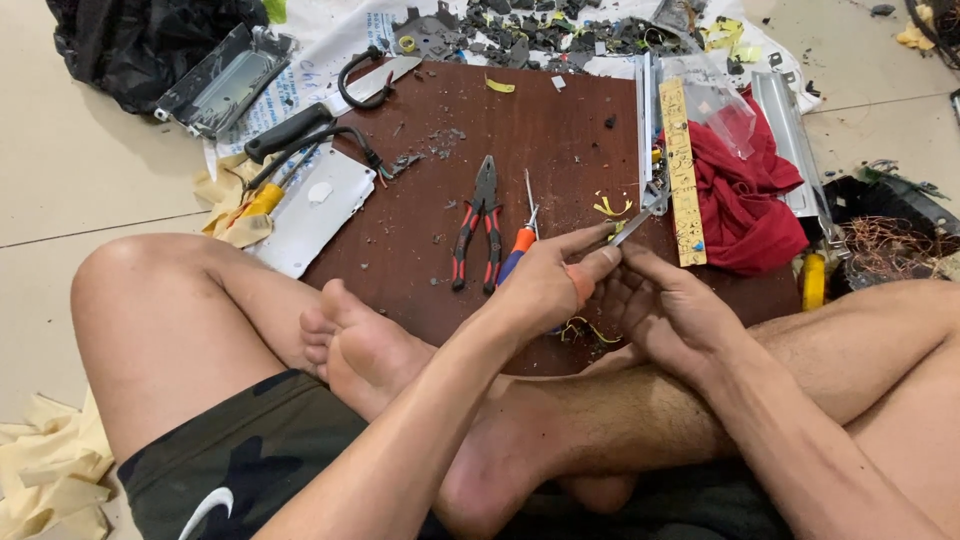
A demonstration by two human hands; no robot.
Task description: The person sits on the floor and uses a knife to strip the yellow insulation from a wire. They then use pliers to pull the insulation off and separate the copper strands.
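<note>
Thin metal strip [634,224] low over the brown board [560,130], pinched at its near end by left hand [545,285], forefinger stretched along it; right hand [668,308] cupped palm-up just beneath, fingers loosely curled, touching the left; red-handled pliers [478,232] and orange screwdriver [520,243] just left; red cloth [740,195] to the right

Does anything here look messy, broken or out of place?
Yes. Small dark broken bits lie heaped at the far edge of the brown board, with more crumbs scattered across it. A large knife lies loose beside them. Tangled copper wire sits in a pile at the right.
</note>
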